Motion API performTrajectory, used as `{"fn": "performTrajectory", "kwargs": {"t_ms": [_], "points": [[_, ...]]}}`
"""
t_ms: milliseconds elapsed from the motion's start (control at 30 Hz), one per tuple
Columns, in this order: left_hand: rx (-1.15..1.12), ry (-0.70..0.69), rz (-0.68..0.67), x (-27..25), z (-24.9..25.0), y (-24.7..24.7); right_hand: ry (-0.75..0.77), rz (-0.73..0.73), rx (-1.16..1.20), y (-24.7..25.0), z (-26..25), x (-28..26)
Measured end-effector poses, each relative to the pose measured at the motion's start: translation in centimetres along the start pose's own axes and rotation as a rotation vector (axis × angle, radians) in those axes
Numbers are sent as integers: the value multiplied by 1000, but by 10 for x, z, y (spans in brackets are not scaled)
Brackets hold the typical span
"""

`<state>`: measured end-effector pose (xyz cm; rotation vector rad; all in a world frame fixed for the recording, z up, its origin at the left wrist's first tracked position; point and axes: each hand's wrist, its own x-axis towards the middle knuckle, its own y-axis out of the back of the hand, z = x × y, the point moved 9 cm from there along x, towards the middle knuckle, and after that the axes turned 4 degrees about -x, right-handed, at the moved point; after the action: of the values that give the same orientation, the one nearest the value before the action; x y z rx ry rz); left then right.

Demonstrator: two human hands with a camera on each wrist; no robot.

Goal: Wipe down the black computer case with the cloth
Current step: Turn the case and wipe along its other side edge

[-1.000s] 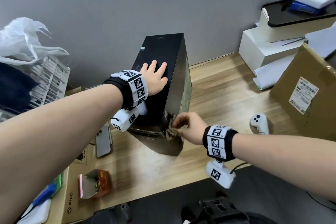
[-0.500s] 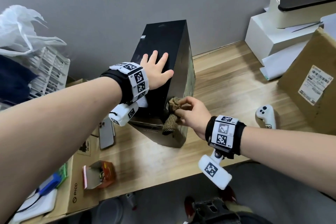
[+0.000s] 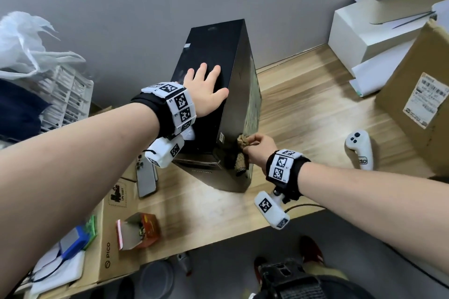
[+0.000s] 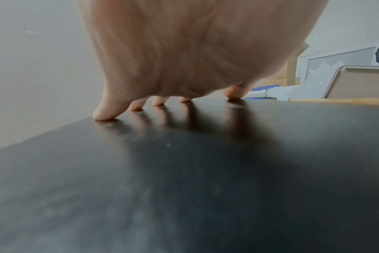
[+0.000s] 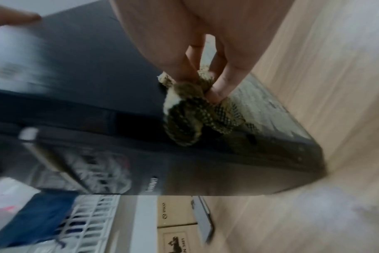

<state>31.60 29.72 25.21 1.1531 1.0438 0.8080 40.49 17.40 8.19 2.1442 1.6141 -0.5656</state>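
Note:
The black computer case [image 3: 213, 46] stands upright on the wooden desk [image 3: 303, 114], near the grey wall. My left hand [image 3: 206, 90] lies flat on its top, fingers spread; in the left wrist view the fingertips [image 4: 158, 102] press the glossy black top [image 4: 206, 171]. My right hand [image 3: 257, 150] pinches a bunched brown netted cloth [image 3: 241, 150] against the case's front right edge, about mid-height. In the right wrist view the cloth [image 5: 190, 111] is squeezed between thumb and fingers against the case [image 5: 86, 77], with a loose end hanging below.
A white controller [image 3: 360, 149] lies on the desk to the right, with a cardboard box [image 3: 418, 94] and white boxes [image 3: 359, 31] beyond. A phone [image 3: 145, 177], a small open red carton [image 3: 138, 230] and a white crate [image 3: 65, 97] sit at the left.
My right hand has carried the cloth up the case's front right edge from near its foot to about mid-height. The left hand has stayed flat on the top.

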Motion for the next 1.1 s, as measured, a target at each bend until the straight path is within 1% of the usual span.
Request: {"fn": "performTrajectory", "kwargs": {"t_ms": [100, 167, 233, 300, 400, 467, 533, 633, 733, 800, 900, 1000, 1067, 1100], "points": [[-25, 11, 22, 1, 2, 2, 124, -43, 88, 3, -39, -11], [-25, 13, 29, 0, 3, 2, 165, -103, 189, 1, -58, -21], [-8, 14, 21, 0, 3, -1, 143, -147, 283, -1, -56, -25], [34, 17, 10, 0, 2, -5, 147, -149, 316, -2, -46, -24], [53, 21, -6, 1, 1, -7, 185, -90, 309, -4, -29, -20], [61, 18, -14, 1, 3, -8, 138, 9, 278, -5, -5, -8], [74, 21, -23, 0, 4, -8, 24, 90, 183, -9, 32, 11], [76, 28, -39, -1, 4, -8, -128, 90, 27, -19, 79, 36], [78, 28, -36, -1, 5, -7, -240, 71, -54, -22, 106, 56], [83, 33, -39, -2, 5, -7, -265, 59, -107, -20, 111, 63], [78, 30, -52, -3, 5, -7, -268, 81, -160, -13, 119, 75], [74, 27, -59, -3, 8, -6, -276, 65, -157, -14, 121, 79], [74, 32, -64, -3, 8, -5, -219, 73, -106, -15, 110, 76], [74, 35, -66, -4, 8, -4, -158, 87, -59, -16, 98, 74]]}}
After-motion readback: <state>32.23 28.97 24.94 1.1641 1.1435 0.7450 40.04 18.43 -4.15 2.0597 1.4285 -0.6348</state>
